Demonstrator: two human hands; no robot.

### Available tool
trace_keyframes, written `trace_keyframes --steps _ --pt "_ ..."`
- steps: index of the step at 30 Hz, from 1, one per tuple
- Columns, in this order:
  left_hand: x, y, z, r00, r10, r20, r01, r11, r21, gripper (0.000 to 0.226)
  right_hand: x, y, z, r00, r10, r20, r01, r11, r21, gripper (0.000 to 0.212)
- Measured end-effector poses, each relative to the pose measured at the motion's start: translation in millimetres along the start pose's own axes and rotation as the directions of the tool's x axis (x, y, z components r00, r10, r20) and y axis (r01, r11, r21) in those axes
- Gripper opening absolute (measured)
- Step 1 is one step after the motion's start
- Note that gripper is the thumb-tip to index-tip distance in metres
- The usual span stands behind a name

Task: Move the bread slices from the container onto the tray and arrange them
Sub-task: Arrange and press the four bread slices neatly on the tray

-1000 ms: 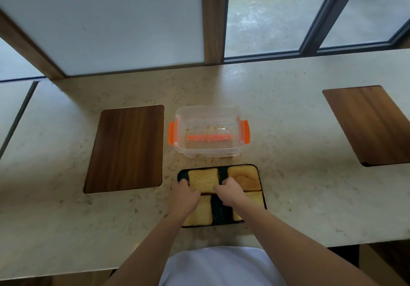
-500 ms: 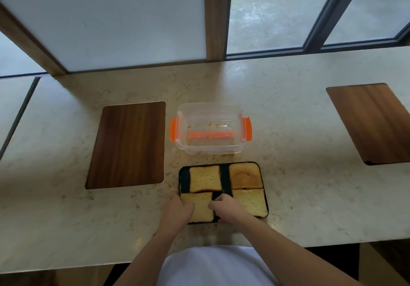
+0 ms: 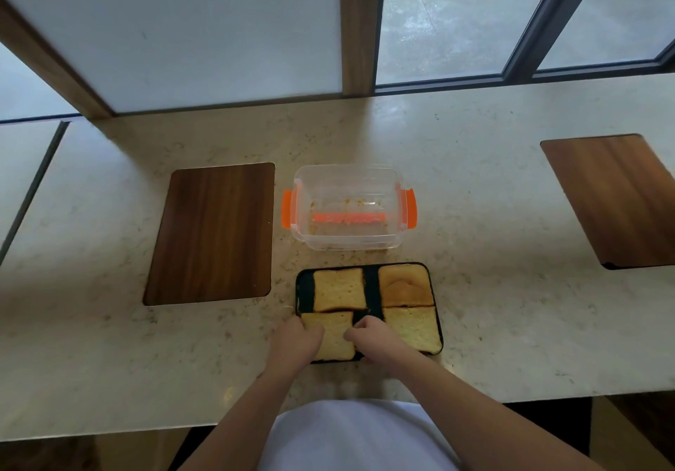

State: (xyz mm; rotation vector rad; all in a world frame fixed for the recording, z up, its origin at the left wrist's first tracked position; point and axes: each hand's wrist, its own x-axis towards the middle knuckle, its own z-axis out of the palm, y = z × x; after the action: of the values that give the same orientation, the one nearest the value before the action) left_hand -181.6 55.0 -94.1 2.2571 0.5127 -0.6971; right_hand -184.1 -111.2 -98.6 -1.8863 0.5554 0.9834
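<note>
A black tray (image 3: 372, 289) lies near the counter's front edge with several bread slices on it. The far left slice (image 3: 338, 289), the darker far right slice (image 3: 404, 286) and the near right slice (image 3: 414, 328) lie flat, untouched. My left hand (image 3: 296, 339) and my right hand (image 3: 370, 337) grip the near left slice (image 3: 334, 335) by its left and right edges. Behind the tray stands the clear container (image 3: 349, 207) with orange clips, holding only crumbs and no bread.
A dark wooden board (image 3: 213, 233) is set into the counter left of the container, another wooden board (image 3: 617, 200) at the far right. Windows and a wooden post rise behind the counter. The counter's front edge is close to my body.
Both hands have drawn back from the far left slice to the near left slice and now hold its sides. The slice sits slightly further left.
</note>
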Motion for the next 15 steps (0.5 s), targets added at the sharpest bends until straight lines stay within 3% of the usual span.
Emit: trace_keyframes --steps 7,15 --pt "0 4 6 1.000 0.018 -0.008 -0.017 0.995 0.101 0.025 -3 1 -14 1.000 0.010 0.024 -0.010 1.000 0.011 0.054" --pt "1 19 22 0.997 -0.034 0.069 0.034 0.999 -0.003 0.025 1 3 -32 1.000 0.014 -0.005 -0.014 1.000 -0.015 0.041"
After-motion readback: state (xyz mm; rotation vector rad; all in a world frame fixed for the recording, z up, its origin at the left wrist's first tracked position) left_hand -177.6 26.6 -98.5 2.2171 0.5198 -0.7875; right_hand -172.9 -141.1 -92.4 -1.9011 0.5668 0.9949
